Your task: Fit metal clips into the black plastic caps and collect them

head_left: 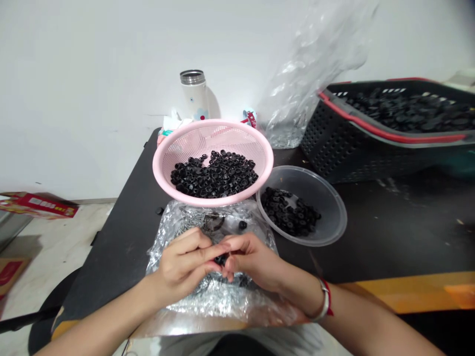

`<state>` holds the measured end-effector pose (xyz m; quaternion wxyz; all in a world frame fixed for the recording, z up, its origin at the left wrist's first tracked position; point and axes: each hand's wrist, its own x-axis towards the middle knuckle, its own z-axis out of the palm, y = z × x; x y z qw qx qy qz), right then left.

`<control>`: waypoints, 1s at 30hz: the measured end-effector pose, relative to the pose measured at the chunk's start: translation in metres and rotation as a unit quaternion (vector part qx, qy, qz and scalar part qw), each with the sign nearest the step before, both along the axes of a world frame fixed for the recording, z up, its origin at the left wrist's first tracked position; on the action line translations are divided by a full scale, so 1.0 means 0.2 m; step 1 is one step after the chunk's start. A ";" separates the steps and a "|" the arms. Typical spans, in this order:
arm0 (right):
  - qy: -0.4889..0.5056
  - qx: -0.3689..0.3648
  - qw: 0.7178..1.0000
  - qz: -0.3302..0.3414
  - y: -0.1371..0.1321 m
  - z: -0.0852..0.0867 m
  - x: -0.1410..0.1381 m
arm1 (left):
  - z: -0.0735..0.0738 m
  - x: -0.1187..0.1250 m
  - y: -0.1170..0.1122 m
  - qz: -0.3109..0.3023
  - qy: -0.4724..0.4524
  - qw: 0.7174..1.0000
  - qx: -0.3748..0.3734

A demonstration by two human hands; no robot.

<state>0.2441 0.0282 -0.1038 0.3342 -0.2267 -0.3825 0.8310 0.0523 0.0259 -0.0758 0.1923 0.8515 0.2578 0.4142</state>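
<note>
Left hand, right hand pinch black part; seemingly fitting step, next needing steady grip; pink colander, twelve o'clock.

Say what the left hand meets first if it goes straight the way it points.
The right hand: the left hand points at it, seemingly touching, though depth is unclear. A black part shows between them.

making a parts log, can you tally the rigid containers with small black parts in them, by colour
Pink, round, perforated plastic colander: 1
Clear, round plastic bowl: 1
Black, perforated plastic basket with red trim: 1
Total: 3
</note>
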 end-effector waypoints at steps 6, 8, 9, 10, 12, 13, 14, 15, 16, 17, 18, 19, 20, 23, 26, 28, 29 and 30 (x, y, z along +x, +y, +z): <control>-0.009 0.044 0.999 -0.028 -0.02 0.02 -0.01 | 0.01 0.02 -0.03 0.006 0.008 1.000 0.017; -0.027 0.068 0.997 -0.039 -0.02 0.03 -0.01 | 0.01 0.02 -0.05 0.006 -0.001 1.000 0.014; -0.035 0.079 0.995 -0.043 -0.03 0.03 0.00 | 0.01 0.02 -0.05 0.002 -0.007 1.000 0.014; -0.041 0.089 0.994 -0.045 -0.03 0.04 0.00 | 0.01 0.02 -0.06 -0.004 -0.012 1.000 0.013; -0.051 0.104 0.992 -0.044 -0.03 0.05 0.00 | 0.01 0.03 -0.06 -0.010 -0.018 1.000 0.011; -0.057 0.114 0.991 -0.041 -0.03 0.06 0.01 | 0.01 0.03 -0.06 -0.008 -0.020 1.000 0.009; -0.062 0.126 0.989 -0.038 -0.02 0.06 0.01 | 0.01 0.03 -0.06 -0.003 -0.022 1.000 0.009; -0.066 0.140 0.987 -0.035 -0.02 0.07 0.01 | 0.01 0.03 -0.06 0.003 -0.023 1.000 0.009; -0.071 0.157 0.984 -0.036 -0.02 0.08 0.02 | 0.01 0.03 -0.05 0.011 -0.023 1.000 0.008; -0.080 0.179 0.980 -0.038 -0.02 0.09 0.03 | 0.01 0.03 -0.05 0.019 -0.021 1.000 0.007; -0.092 0.208 0.973 -0.045 -0.01 0.10 0.03 | 0.01 0.03 -0.05 0.025 -0.019 0.999 0.007; -0.113 0.245 0.961 -0.055 -0.01 0.11 0.04 | 0.01 0.03 -0.04 0.031 -0.016 0.999 0.004; -0.141 0.289 0.944 -0.071 -0.01 0.12 0.05 | 0.01 0.02 -0.04 0.036 -0.015 0.999 0.001; -0.272 0.443 0.845 -0.124 0.00 0.12 0.07 | 0.01 0.00 -0.04 0.063 -0.022 0.998 -0.007; -0.443 0.547 0.699 -0.126 0.03 0.09 0.08 | 0.01 -0.02 -0.03 0.101 -0.034 0.994 -0.011; -0.537 0.562 0.623 -0.085 0.06 0.07 0.09 | 0.01 -0.03 -0.02 0.114 -0.042 0.993 -0.010; -0.574 0.559 0.596 -0.060 0.07 0.06 0.09 | 0.01 -0.03 -0.02 0.118 -0.045 0.992 -0.009; -0.602 0.555 0.573 -0.037 0.08 0.05 0.10 | 0.01 -0.03 -0.01 0.125 -0.048 0.991 -0.006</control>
